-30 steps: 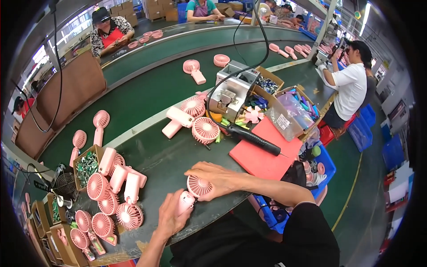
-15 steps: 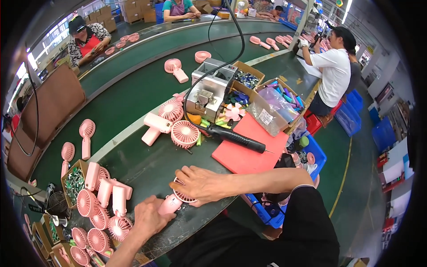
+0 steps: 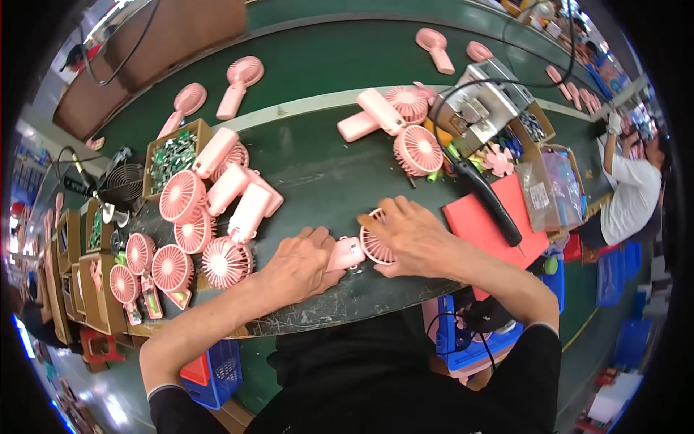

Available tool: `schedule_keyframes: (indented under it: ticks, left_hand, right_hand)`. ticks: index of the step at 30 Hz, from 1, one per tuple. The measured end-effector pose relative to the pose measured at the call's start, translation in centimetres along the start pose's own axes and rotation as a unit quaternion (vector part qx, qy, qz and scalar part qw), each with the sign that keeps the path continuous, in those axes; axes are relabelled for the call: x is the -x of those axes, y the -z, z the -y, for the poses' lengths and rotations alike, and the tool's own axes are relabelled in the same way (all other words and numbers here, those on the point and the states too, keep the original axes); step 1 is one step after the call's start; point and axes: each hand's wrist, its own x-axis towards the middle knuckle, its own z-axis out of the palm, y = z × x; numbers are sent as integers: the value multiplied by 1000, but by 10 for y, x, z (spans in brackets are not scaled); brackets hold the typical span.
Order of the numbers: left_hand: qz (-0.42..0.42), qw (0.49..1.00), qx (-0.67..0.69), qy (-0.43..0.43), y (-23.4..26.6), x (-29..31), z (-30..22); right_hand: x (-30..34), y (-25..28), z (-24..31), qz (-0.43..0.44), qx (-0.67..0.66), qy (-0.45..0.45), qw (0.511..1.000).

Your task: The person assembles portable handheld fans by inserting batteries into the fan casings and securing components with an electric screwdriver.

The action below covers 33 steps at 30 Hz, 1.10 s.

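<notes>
A pink handheld fan (image 3: 348, 253) lies low over the near edge of the dark green bench, held between both my hands. My left hand (image 3: 300, 264) is wrapped round its handle, most of which it hides. Across the fan's round grille lies my right hand (image 3: 413, 240), with fingers curled over the top and thumb at the near rim. Left of my hands is a pile of pink fan parts, with handles (image 3: 249, 211) and round grilles (image 3: 226, 262). Beyond my right hand, a black electric screwdriver (image 3: 488, 202) rests on a red pad (image 3: 531, 242).
A silver machine (image 3: 473, 108) stands at the back right, beside boxes of small parts and a plastic bag (image 3: 536, 195). More fans (image 3: 419, 150) lie near it. A carton of green pieces (image 3: 173, 160) stands left. Fans (image 3: 242, 79) lie on the conveyor behind. Another person (image 3: 629, 181) works at right.
My view has turned left, so the bench things appear farther right and more of the left side shows. Both hands keep hold of the fan, one at the handle, one at the grille.
</notes>
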Motion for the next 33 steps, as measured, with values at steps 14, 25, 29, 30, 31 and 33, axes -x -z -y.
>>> schedule_keyframes:
  ticks: [14,25,29,30,31,33]
  left_hand:
    - [-135,755,580,275,5,23,16]
    - [-325,939,-81,77,-4,-1,9]
    - [-196,979,-17,50,-26,25,-28]
    - [-172,983,-17,54,-34,25,-32]
    - [-189,980,-17,59,-40,24,-32]
    - [-183,979,18,89,-46,22,-32]
  right_hand:
    - [-5,-1,2,-34,15,44,998]
    - [-21,-4,-15,-35,20,111,993]
    - [-19,0,-8,-30,4,103,994]
    - [-18,-2,-8,-34,3,105,994]
    - [-19,0,-7,-37,8,112,993]
    - [-18,-1,-5,-29,-3,111,993]
